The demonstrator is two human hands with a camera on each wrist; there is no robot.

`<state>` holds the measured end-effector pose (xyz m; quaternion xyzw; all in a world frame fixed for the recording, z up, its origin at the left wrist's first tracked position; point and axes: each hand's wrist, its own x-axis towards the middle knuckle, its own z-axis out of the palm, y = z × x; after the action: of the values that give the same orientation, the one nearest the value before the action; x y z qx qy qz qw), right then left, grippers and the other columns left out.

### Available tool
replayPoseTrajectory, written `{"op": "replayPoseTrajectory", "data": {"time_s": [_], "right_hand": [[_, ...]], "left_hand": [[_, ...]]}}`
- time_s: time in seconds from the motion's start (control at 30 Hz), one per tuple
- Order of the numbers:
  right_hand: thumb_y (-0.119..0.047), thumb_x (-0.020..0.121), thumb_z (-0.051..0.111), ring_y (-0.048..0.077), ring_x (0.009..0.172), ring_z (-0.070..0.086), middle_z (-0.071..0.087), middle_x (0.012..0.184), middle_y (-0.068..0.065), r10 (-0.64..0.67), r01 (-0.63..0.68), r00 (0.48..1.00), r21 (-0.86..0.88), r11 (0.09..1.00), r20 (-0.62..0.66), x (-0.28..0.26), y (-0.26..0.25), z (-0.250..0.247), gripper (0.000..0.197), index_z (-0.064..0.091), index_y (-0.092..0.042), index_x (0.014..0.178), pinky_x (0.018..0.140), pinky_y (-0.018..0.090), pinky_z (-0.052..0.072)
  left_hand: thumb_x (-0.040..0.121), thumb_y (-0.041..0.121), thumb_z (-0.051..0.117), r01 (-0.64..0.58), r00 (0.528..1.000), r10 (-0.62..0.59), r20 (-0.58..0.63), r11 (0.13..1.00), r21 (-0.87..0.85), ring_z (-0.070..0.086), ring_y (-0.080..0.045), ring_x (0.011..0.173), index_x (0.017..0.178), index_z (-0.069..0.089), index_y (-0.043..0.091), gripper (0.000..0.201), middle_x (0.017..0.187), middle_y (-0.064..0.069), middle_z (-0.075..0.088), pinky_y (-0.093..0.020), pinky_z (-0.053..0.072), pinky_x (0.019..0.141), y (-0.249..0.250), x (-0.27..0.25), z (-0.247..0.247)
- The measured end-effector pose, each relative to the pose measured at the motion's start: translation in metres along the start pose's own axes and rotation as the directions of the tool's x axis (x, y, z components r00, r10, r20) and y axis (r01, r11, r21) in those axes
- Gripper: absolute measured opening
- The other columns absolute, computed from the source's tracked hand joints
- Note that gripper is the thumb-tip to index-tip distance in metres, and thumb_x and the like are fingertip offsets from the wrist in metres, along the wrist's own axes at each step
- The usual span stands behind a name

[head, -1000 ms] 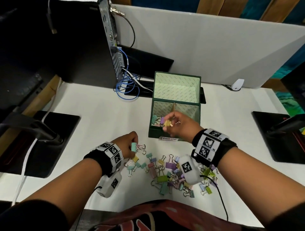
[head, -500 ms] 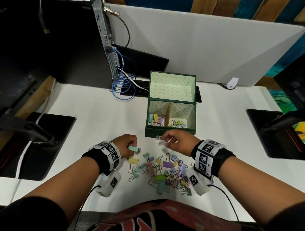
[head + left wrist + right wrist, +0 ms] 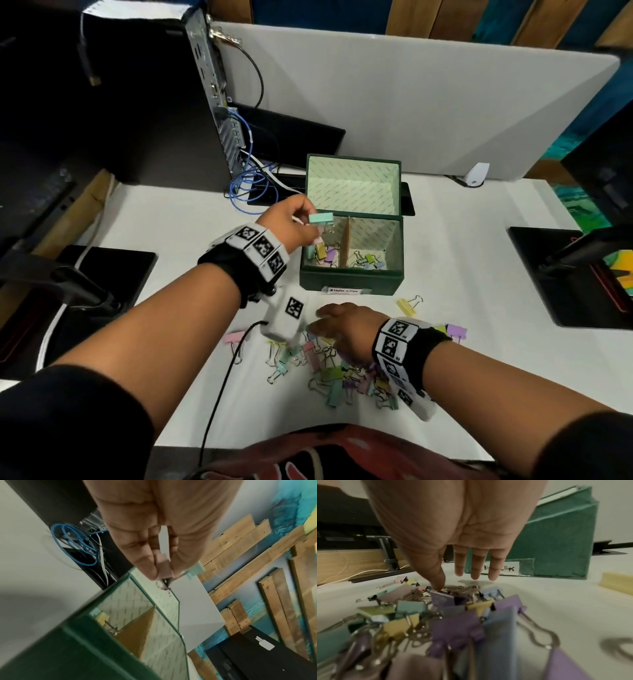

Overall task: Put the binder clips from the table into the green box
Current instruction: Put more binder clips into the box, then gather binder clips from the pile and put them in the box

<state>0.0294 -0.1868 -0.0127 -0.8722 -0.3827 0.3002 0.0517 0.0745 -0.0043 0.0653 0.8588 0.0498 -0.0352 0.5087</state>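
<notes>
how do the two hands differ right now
The left hand is raised at the green box's left rim; the right hand is low over the clip pile on the table. The left pinches a mint clip and a pink clip; the right's fingers are straight, holding nothing. Both wear tagged wristbands.

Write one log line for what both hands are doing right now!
left hand: pinches mint clip over green box | right hand: fingers straight, thumb touches clip pile | step: drop not yet done
</notes>
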Motion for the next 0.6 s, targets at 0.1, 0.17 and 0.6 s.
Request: {"op": "replayPoseTrajectory", "data": {"time_s": [0.1,0.17,0.6], "right_hand": [[-0.003,0.081,0.054,0.026,0.139,0.029,0.025,0.155,-0.004,-0.022,0.023,1.0,-0.034,0.999,0.012,0.003,-0.003,0.003,0.07,0.036,-0.041,0.137,0.109,0.042,0.036],[-0.002,0.081,0.053,0.026,0.139,0.03,0.026,0.155,-0.003,-0.031,0.031,0.999,-0.022,0.999,0.009,0.004,-0.002,0.004,0.072,0.034,-0.04,0.138,0.109,0.042,0.036],[-0.016,0.086,0.052,0.026,0.138,0.028,0.021,0.156,-0.004,-0.089,0.092,0.995,-0.087,0.992,0.035,0.015,-0.002,0.0,0.06,0.033,-0.037,0.139,0.111,0.042,0.032]], "left_hand": [[0.08,0.025,0.068,0.035,0.998,-0.032,-0.061,0.999,0.041,0.055,-0.009,0.084,0.103,0.055,0.028,0.026,0.097,0.009,0.054,-0.015,0.04,0.066,0.003,0.007,0.01],[0.083,0.027,0.064,0.055,0.996,-0.05,-0.068,0.996,0.073,0.055,-0.009,0.087,0.111,0.054,0.027,0.03,0.104,0.009,0.051,-0.019,0.039,0.07,-0.003,0.003,0.011],[0.073,0.014,0.067,-0.051,0.857,-0.206,0.472,0.878,0.475,0.053,-0.01,0.076,0.101,0.064,0.022,0.029,0.087,0.011,0.05,-0.016,0.043,0.069,-0.089,-0.083,0.015]]}}
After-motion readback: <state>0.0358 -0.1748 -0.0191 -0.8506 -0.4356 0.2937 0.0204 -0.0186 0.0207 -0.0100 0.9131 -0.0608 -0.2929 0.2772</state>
